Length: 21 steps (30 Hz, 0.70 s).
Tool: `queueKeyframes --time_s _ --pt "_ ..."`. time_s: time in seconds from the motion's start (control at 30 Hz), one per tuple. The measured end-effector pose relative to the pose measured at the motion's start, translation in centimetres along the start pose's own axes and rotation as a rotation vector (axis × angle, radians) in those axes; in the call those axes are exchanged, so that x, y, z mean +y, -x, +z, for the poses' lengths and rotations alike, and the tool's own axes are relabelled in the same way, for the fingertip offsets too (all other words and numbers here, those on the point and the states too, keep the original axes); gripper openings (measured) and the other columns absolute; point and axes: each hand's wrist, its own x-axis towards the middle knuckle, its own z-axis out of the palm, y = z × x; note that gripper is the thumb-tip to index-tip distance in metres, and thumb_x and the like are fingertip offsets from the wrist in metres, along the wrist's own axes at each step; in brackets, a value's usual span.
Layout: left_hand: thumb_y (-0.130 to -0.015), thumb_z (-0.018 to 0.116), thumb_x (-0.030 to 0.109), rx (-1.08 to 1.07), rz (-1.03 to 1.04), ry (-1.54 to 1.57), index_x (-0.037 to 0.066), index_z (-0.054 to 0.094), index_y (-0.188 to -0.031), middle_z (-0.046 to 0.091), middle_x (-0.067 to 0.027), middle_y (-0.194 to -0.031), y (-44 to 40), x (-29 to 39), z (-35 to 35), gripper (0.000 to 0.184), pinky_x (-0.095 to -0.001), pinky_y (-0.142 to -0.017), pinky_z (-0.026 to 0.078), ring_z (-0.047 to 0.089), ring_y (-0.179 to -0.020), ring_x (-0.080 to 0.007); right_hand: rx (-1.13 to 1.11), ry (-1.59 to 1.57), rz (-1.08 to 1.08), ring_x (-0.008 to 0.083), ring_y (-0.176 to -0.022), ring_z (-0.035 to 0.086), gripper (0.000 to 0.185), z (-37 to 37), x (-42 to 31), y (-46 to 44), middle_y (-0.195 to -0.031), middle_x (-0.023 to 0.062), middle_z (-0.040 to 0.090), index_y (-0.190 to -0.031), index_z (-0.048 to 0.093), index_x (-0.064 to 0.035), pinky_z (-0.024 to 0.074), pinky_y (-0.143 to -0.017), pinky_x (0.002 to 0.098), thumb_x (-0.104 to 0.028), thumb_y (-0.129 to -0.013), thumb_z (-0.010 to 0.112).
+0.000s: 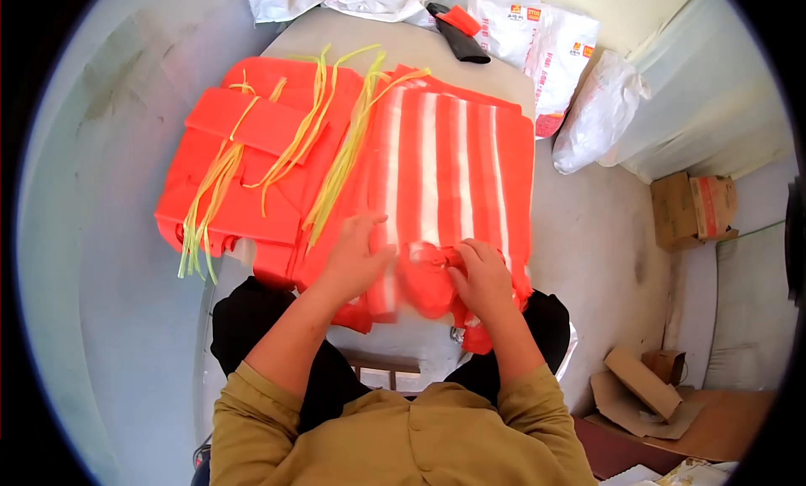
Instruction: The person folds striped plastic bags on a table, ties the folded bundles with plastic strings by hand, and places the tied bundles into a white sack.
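A stack of red plastic bags with white stripes (445, 158) lies in front of me, fanned out so the edges show as bands. My left hand (357, 255) is over the stack's left side, fingers apart and holding nothing. At the near edge, my right hand (484, 276) has its fingers closed on a crumpled red plastic bag (426, 284), whose loose part is blurred by motion. Left of the striped stack sits a pile of folded red bags (277, 183). Yellow-green plastic strips (348, 150) lie across that pile and along the stack's left border.
The work surface (336, 36) runs behind the stacks. White printed sacks (554, 57) and a dark tube-like item with red on it (460, 36) lie at its far side. Cardboard boxes (693, 209) stand at the right wall, with opened cardboard (642, 394) at lower right.
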Motion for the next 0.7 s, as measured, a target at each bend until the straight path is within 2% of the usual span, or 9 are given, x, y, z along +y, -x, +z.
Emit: queueKeyframes --time_s 0.03,0.13,0.23,0.27,0.33,0.43,0.53,0.7 --pt "-0.094 0.071 0.021 -0.005 0.038 -0.046 0.009 0.053 -0.145 0.049 -0.0142 -0.134 0.2 -0.1 0.1 0.055 -0.0345 -0.089 0.051 0.053 -0.097 -0.0182 -0.014 0.020 0.001 0.0328 -0.112 0.065 0.032 0.2 0.1 -0.3 -0.121 0.0103 0.069 -0.117 0.068 -0.0056 0.0549 -0.092 0.0417 -0.011 -0.086 0.074" --pt "-0.091 0.073 0.017 -0.037 -0.029 -0.045 0.009 0.053 -0.146 0.050 -0.0152 -0.130 0.5 0.7 0.3 0.059 -0.0345 -0.086 0.050 0.051 -0.092 -0.0172 -0.017 0.040 -0.001 0.0334 -0.110 0.065 0.028 0.8 0.6 -0.8 -0.118 0.0111 0.070 -0.114 0.068 -0.0048 0.0548 -0.090 0.0420 -0.009 -0.087 0.073" --pt "-0.089 0.072 0.010 -0.023 -0.099 0.017 0.010 0.053 -0.146 0.051 -0.0139 -0.132 0.4 0.9 0.6 0.061 -0.0359 -0.090 0.050 0.055 -0.097 -0.0177 -0.055 -0.006 0.124 0.0338 -0.106 0.066 0.021 1.0 1.4 -1.1 -0.109 0.0130 0.071 -0.109 0.069 -0.0034 0.0544 -0.088 0.0417 -0.007 -0.089 0.071" --pt "-0.088 0.071 0.007 -0.007 -0.119 0.173 0.010 0.054 -0.146 0.051 -0.0132 -0.133 0.1 0.7 0.8 0.061 -0.0354 -0.092 0.051 0.056 -0.100 -0.0177 -0.077 -0.028 0.187 0.0339 -0.104 0.066 0.018 0.8 1.3 -1.3 -0.106 0.0137 0.071 -0.107 0.069 -0.0029 0.0542 -0.087 0.0415 -0.007 -0.090 0.070" --pt "-0.086 0.069 0.001 0.024 -0.157 0.484 0.010 0.055 -0.145 0.051 -0.0120 -0.136 -0.5 0.0 1.3 0.061 -0.0345 -0.094 0.051 0.057 -0.106 -0.0178 0.016 -0.136 0.212 0.0348 -0.103 0.066 0.014 0.1 1.1 -1.8 -0.104 0.0137 0.071 -0.105 0.069 -0.0049 0.0538 -0.086 0.0432 -0.010 -0.092 0.067" --pt "-0.085 0.063 -0.006 0.065 -0.223 0.787 0.010 0.057 -0.141 0.051 -0.0107 -0.137 0.2 3.4 0.1 0.059 -0.0326 -0.097 0.051 0.058 -0.113 -0.0171 0.101 -0.222 0.196 0.0360 -0.103 0.065 0.012 -0.8 0.8 -2.5 -0.104 0.0145 0.071 -0.105 0.069 -0.0048 0.0535 -0.086 0.0439 -0.010 -0.094 0.064" --pt "-0.084 0.060 -0.010 0.038 -0.296 0.965 0.009 0.059 -0.137 0.053 -0.0098 -0.134 -0.1 2.9 -0.4 0.057 -0.0300 -0.096 0.051 0.057 -0.112 -0.0157 0.139 -0.272 0.144 0.0370 -0.103 0.065 0.012 -0.7 0.8 -2.7 -0.106 0.0160 0.071 -0.106 0.069 -0.0032 0.0532 -0.088 0.0436 -0.007 -0.095 0.063" --pt "-0.083 0.059 -0.009 0.041 -0.204 0.942 0.008 0.060 -0.134 0.054 -0.0085 -0.133 -0.1 2.0 -2.9 0.054 -0.0295 -0.096 0.051 0.056 -0.113 -0.0158 0.120 -0.424 0.128 0.0367 -0.104 0.065 0.012 -1.3 -1.7 -2.4 -0.110 0.0169 0.071 -0.107 0.067 -0.0008 0.0526 -0.090 0.0420 -0.003 -0.095 0.063"
